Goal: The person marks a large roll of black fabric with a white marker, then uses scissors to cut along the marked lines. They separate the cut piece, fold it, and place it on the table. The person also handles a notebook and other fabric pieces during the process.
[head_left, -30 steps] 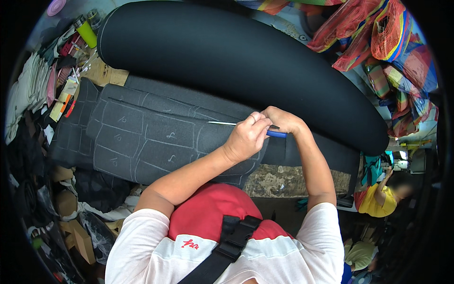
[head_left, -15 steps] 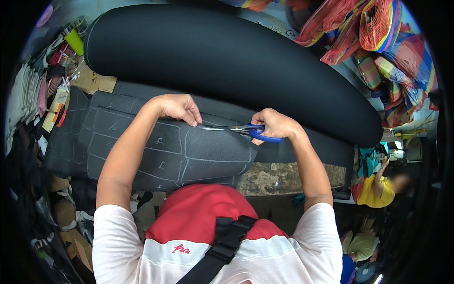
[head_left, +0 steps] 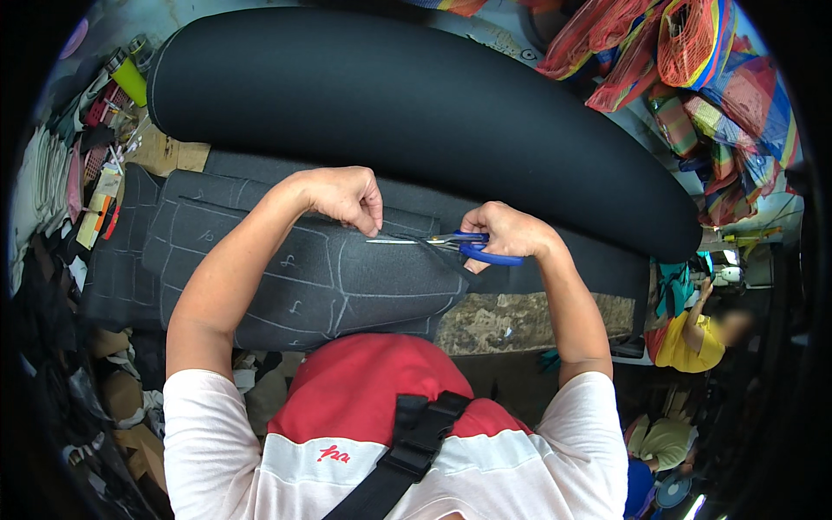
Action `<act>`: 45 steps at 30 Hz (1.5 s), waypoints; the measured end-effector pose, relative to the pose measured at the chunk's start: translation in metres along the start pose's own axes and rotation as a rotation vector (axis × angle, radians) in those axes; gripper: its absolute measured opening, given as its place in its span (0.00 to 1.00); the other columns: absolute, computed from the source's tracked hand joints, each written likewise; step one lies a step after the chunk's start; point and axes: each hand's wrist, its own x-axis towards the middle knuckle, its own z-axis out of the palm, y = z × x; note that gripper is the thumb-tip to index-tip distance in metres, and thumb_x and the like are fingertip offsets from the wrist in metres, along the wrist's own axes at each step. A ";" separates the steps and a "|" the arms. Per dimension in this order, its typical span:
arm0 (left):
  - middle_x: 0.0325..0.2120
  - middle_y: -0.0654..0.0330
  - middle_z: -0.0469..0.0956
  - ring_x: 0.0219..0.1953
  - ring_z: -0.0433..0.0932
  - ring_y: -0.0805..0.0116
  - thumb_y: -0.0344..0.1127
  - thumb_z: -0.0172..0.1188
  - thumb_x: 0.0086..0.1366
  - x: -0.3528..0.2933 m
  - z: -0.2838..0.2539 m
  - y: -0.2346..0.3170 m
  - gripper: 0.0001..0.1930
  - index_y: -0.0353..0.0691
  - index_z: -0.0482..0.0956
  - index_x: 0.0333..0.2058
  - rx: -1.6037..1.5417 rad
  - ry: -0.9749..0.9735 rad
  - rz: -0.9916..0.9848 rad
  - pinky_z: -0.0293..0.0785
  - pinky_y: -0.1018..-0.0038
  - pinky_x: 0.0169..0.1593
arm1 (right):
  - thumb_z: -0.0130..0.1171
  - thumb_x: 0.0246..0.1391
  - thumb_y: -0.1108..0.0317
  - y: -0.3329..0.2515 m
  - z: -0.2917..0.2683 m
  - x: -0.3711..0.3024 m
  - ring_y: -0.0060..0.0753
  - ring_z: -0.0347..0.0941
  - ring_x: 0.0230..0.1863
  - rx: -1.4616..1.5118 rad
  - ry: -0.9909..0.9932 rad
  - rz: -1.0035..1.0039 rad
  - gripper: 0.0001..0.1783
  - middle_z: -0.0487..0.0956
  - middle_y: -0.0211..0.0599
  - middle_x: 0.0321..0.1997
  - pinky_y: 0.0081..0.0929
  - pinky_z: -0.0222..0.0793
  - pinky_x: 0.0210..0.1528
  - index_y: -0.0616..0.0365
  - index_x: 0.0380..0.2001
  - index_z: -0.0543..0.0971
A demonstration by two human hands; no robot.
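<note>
The right hand (head_left: 507,232) is gripping blue-handled scissors (head_left: 451,245), cutting along a chalk line on the dark fabric sheet (head_left: 286,277) lying on the table; the left hand (head_left: 342,198) is pinching the fabric taut beside the blades. The next snip probably needs steady tension.

From my seat the right hand (head_left: 507,232) hides most of the blue scissor handles (head_left: 485,251), my own chest covers the dark fabric's (head_left: 286,277) near edge, and the clutter (head_left: 87,173) at far left is too small to identify.
</note>
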 end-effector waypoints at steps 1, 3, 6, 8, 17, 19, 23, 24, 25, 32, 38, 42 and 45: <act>0.20 0.60 0.79 0.21 0.76 0.77 0.29 0.66 0.48 -0.001 -0.002 0.002 0.07 0.34 0.82 0.28 -0.021 -0.011 -0.011 0.73 0.79 0.28 | 0.77 0.22 0.61 -0.001 0.001 -0.001 0.24 0.71 0.23 0.008 0.010 -0.025 0.25 0.76 0.31 0.19 0.26 0.66 0.28 0.63 0.25 0.77; 0.19 0.61 0.79 0.20 0.75 0.77 0.29 0.66 0.48 -0.002 -0.005 0.005 0.07 0.34 0.82 0.28 -0.066 -0.036 -0.028 0.73 0.80 0.26 | 0.77 0.22 0.62 -0.003 0.003 -0.002 0.23 0.70 0.22 0.013 0.037 0.013 0.24 0.75 0.31 0.18 0.25 0.66 0.27 0.63 0.23 0.76; 0.18 0.61 0.78 0.19 0.74 0.77 0.28 0.65 0.48 -0.004 -0.008 0.009 0.06 0.35 0.82 0.28 -0.072 -0.054 -0.039 0.72 0.81 0.24 | 0.76 0.23 0.59 -0.006 0.006 -0.004 0.24 0.70 0.20 0.007 0.079 0.026 0.22 0.75 0.33 0.16 0.26 0.65 0.24 0.63 0.19 0.76; 0.18 0.61 0.78 0.19 0.74 0.77 0.29 0.65 0.48 -0.003 -0.010 0.012 0.06 0.35 0.82 0.27 -0.025 -0.061 -0.034 0.72 0.80 0.25 | 0.76 0.24 0.58 -0.008 0.007 -0.007 0.25 0.70 0.20 0.018 0.093 0.034 0.22 0.74 0.34 0.15 0.26 0.65 0.24 0.62 0.17 0.77; 0.18 0.60 0.78 0.20 0.75 0.75 0.30 0.64 0.49 -0.002 -0.009 0.022 0.07 0.34 0.82 0.28 0.105 -0.066 0.039 0.71 0.77 0.26 | 0.75 0.25 0.62 -0.024 0.012 -0.001 0.21 0.70 0.19 0.036 0.088 -0.039 0.21 0.75 0.31 0.16 0.24 0.65 0.24 0.64 0.20 0.76; 0.19 0.60 0.78 0.21 0.75 0.75 0.30 0.63 0.50 -0.003 -0.008 0.022 0.07 0.34 0.81 0.28 0.146 -0.051 0.041 0.71 0.77 0.26 | 0.76 0.25 0.62 -0.028 0.012 0.002 0.21 0.70 0.18 0.013 0.093 -0.017 0.21 0.74 0.31 0.15 0.24 0.65 0.24 0.64 0.20 0.76; 0.19 0.59 0.78 0.22 0.76 0.74 0.29 0.62 0.50 -0.011 -0.007 0.017 0.07 0.33 0.81 0.28 0.119 0.013 0.035 0.71 0.77 0.27 | 0.76 0.25 0.60 -0.033 0.014 0.004 0.22 0.70 0.17 0.013 0.098 0.069 0.22 0.74 0.31 0.14 0.23 0.66 0.23 0.63 0.19 0.76; 0.19 0.59 0.79 0.22 0.76 0.74 0.29 0.62 0.50 -0.012 -0.007 0.016 0.06 0.33 0.81 0.28 0.125 0.041 0.061 0.71 0.77 0.27 | 0.76 0.26 0.59 -0.034 0.014 0.005 0.22 0.69 0.17 0.012 0.099 0.058 0.22 0.74 0.31 0.14 0.23 0.65 0.23 0.63 0.19 0.76; 0.19 0.58 0.79 0.22 0.76 0.74 0.29 0.62 0.50 -0.014 -0.005 0.015 0.06 0.33 0.81 0.28 0.131 0.067 0.086 0.71 0.77 0.27 | 0.76 0.26 0.58 -0.035 0.015 0.007 0.22 0.69 0.17 0.011 0.101 0.048 0.22 0.73 0.31 0.14 0.23 0.65 0.22 0.63 0.18 0.76; 0.19 0.56 0.78 0.22 0.76 0.73 0.28 0.61 0.52 -0.012 0.009 0.011 0.06 0.32 0.80 0.28 0.175 0.138 0.147 0.71 0.75 0.27 | 0.76 0.27 0.53 -0.045 0.024 0.031 0.20 0.67 0.17 -0.069 0.074 -0.006 0.24 0.72 0.30 0.13 0.23 0.62 0.20 0.62 0.17 0.76; 0.18 0.56 0.77 0.22 0.75 0.71 0.29 0.60 0.53 -0.020 0.011 0.008 0.06 0.31 0.80 0.27 0.120 0.330 0.154 0.71 0.74 0.28 | 0.77 0.24 0.51 -0.054 0.024 0.035 0.23 0.68 0.18 -0.071 0.040 0.007 0.27 0.72 0.31 0.14 0.25 0.63 0.22 0.63 0.17 0.75; 0.22 0.46 0.77 0.27 0.78 0.52 0.27 0.56 0.53 -0.025 0.045 0.017 0.05 0.31 0.78 0.25 0.367 0.749 0.184 0.73 0.64 0.33 | 0.77 0.22 0.50 -0.061 0.030 0.049 0.25 0.66 0.17 -0.143 0.099 -0.072 0.29 0.72 0.31 0.14 0.27 0.62 0.21 0.63 0.16 0.73; 0.25 0.44 0.76 0.30 0.76 0.46 0.26 0.54 0.54 -0.028 0.078 0.022 0.05 0.30 0.76 0.26 0.312 0.980 0.071 0.73 0.59 0.36 | 0.77 0.23 0.52 -0.065 0.033 0.051 0.23 0.64 0.16 -0.100 0.142 -0.066 0.28 0.69 0.31 0.12 0.26 0.60 0.20 0.62 0.12 0.71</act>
